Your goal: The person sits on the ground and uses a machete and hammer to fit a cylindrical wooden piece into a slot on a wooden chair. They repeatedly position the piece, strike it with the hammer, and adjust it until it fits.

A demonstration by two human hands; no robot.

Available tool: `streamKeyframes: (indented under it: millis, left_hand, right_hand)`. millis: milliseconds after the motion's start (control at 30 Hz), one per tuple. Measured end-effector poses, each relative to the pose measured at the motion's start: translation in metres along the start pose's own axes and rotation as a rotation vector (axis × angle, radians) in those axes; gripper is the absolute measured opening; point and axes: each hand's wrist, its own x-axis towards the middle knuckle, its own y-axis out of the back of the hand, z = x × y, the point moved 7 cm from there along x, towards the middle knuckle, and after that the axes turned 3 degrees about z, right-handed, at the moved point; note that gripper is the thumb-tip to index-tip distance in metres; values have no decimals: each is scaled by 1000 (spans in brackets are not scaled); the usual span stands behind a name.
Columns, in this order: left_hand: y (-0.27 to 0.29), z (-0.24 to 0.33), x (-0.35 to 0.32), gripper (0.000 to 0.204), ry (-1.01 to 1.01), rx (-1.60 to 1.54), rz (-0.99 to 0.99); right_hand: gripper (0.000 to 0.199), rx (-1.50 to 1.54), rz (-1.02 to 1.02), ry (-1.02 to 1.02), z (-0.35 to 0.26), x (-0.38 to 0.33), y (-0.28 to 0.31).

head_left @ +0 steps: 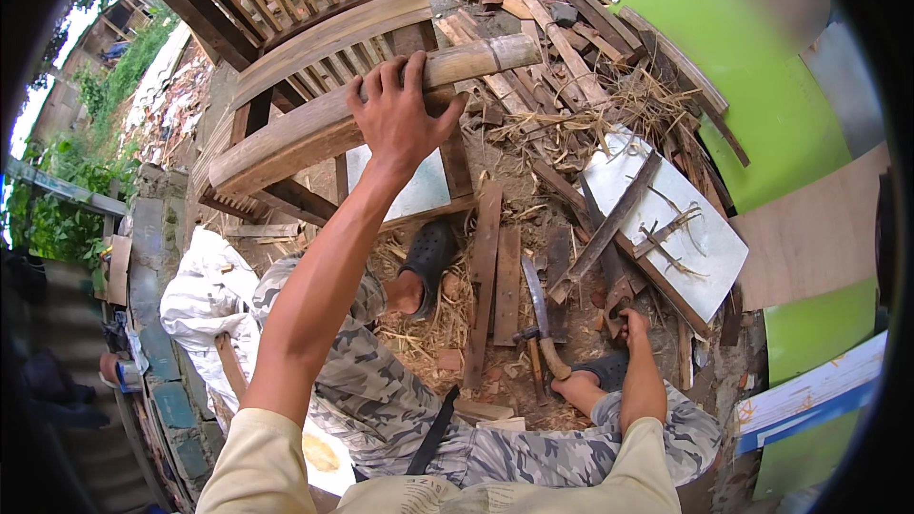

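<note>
My left hand (402, 112) is closed over a thick bamboo pole (509, 53), its fingers curled across the top. The pole lies slanted in front of a slatted wooden chair (333, 33). Low on the right, my right hand (635, 326) is closed at the lower end of a long dark brown piece (617, 290); what exactly its fingers hold is too small to tell. Left of that hand, a machete with a curved blade (536, 290) and a wooden handle (554, 360) stands tilted by my right foot. A hammer (533, 362) is beside it.
Scrap wood (581, 29) is heaped at the far right. A white board (666, 219) with sticks on it lies nearer. Flat planks (484, 276) lie on the ground between my legs. Green panels (762, 105) line the right; a block wall (167, 324) stands at left.
</note>
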Motion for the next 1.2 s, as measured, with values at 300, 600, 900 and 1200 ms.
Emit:
streamKeyframes:
  millis: [300, 600, 900, 1200]
  left_hand:
    - [3, -1, 8, 78, 36, -35, -130]
    - [13, -12, 11, 73, 53, -187, -151]
    - [23, -30, 13, 54, 57, -339, -91]
    - [1, -52, 45, 42, 235, -464, -505]
  right_hand:
    - [28, -208, 2, 766, -130, -52, 84]
    - [28, -462, 40, 960, -263, -165, 198]
    - [31, -333, 376, 1015, -308, -379, 259]
    - [45, 383, 124, 1132, -305, -410, 175]
